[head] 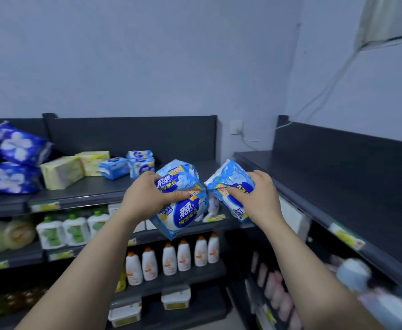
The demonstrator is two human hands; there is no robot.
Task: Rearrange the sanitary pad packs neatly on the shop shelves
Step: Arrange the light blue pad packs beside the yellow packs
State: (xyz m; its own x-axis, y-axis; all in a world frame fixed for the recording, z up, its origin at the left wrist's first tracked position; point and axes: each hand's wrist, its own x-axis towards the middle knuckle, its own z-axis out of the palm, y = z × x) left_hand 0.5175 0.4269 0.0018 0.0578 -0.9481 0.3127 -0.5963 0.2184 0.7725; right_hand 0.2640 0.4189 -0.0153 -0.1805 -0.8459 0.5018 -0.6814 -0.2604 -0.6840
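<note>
My left hand grips two light-blue sanitary pad packs stacked together, thumb across their fronts. A third light-blue pad pack is held in my right hand, fingers curled over its top. Both hands hover in front of the dark top shelf. On that shelf lie more small blue pad packs, two pale yellow packs and a pile of dark blue flowered packs at the left.
Lower shelves hold white bottles with orange caps and green-labelled bottles. A second dark shelf unit runs along the right wall, its top bare, with pink and blue goods below. A white cable hangs down the wall.
</note>
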